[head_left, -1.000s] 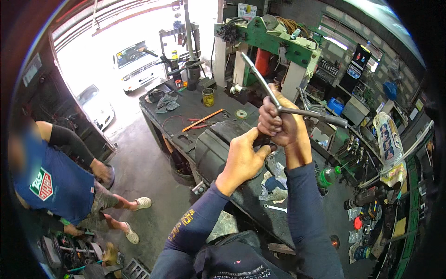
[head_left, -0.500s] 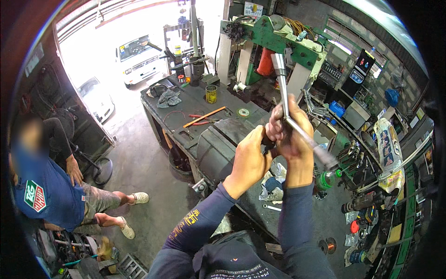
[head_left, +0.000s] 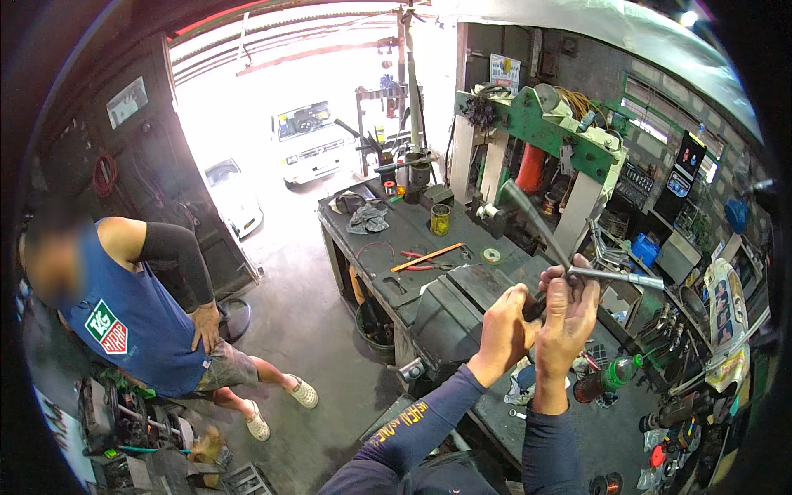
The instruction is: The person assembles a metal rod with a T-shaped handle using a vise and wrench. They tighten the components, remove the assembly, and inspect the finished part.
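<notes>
Both forearms in dark blue knit sleeves w/ yellow print come up from the lower edge. Left hand (head_left: 505, 330) is curled shut, fingertips pinching a small dark part next to the right palm; what exactly it grips is too small to tell. Right hand (head_left: 568, 313) is wrapped tight round the middle of a metal cross wrench (head_left: 569, 266): one grey steel bar runs up-left to a dark rounded socket end, the other sticks out right, smooth and shiny, ending in a blunt tip. Wrench is held in the air above the counter (head_left: 388, 256), not touching it. Just below the hands sits a big black boxy casting (head_left: 450, 309), matte, w/ flat lid-like panels. Right of it, a green bottle (head_left: 615, 373) and small red bits among clutter. Farther along the dark, greasy counter top: a long orange-handled tool (head_left: 426, 257) lying diagonal, a flat round disc (head_left: 492, 255), a yellowish glass jar (head_left: 440, 219) standing upright, a crumpled grey rag (head_left: 369, 216). Behind, a green-painted steel press frame (head_left: 551, 132) on pale legs. At left, another person in a blue sleeveless top (head_left: 136, 322) stands on the concrete floor (head_left: 297, 330), hand on hip. Beyond the open doorway, a white van (head_left: 309, 140) in bright daylight.
</notes>
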{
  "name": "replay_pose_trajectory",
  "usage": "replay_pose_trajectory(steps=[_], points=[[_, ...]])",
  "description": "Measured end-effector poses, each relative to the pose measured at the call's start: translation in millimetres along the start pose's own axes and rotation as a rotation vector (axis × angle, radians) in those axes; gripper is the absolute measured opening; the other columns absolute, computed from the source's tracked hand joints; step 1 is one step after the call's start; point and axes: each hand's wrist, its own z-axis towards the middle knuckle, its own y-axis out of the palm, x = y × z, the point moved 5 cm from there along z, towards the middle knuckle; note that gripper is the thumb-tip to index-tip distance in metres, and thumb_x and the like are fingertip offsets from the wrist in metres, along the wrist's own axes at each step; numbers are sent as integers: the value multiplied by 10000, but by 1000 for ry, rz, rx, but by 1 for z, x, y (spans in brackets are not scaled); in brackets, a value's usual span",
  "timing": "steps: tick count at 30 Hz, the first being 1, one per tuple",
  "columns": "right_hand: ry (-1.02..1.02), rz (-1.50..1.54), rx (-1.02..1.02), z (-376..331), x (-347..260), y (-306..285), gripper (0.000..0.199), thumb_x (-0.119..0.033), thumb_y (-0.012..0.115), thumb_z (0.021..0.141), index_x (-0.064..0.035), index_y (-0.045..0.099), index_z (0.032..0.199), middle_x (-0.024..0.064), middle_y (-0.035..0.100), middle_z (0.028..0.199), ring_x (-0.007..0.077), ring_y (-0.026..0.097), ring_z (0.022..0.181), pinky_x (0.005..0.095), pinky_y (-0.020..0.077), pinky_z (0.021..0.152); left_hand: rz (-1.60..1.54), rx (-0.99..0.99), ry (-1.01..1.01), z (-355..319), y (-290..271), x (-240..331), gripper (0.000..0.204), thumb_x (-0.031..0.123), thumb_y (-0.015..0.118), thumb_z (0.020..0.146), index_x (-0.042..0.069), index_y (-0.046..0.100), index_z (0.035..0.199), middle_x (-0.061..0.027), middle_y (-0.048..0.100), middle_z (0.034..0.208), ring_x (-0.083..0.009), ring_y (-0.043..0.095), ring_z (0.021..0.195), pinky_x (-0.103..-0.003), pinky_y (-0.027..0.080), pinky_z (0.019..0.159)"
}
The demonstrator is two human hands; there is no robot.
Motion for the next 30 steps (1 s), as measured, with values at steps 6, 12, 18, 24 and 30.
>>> replay_pose_trajectory(steps=[6,12,18,24,30], points=[[761,661,-495,57,45,12,583,-523,495,1078,-13,628,827,-17,394,488,109,334,377,268,285,405,-117,-156,8,-1,2,8,336,41,672,857,-19,566,1171,-266,637,1055,-467,618,1050,-500,496,873],[553,388,-246,46,38,-6,391,-317,534,1092,54,642,1152,25,557,666,128,503,519,273,428,486,-112,-289,-84,1,-6,2,211,48,688,889,-13,671,1090,-277,693,916,-451,693,895,-483,533,746],[-84,-80,-18,-5,-7,3,411,-45,633,1007,37,516,1392,89,627,1104,176,616,1008,310,500,909,24,-78,-6,-10,-12,5,211,126,728,834,30,654,1007,-202,725,910,-404,716,883,-433,559,725],[239,210,74,18,3,-6,488,-421,509,1103,43,657,1138,91,639,838,140,616,742,281,508,692,78,10,-34,-14,-7,13,226,114,708,874,38,627,1072,-201,697,975,-416,679,950,-477,534,771],[844,479,-394,56,44,10,517,-493,541,1069,-5,634,926,-55,346,523,81,288,396,255,274,406,-108,-194,-103,-9,-2,2,279,50,672,894,-21,613,1157,-275,688,1006,-471,666,980,-507,530,800]])
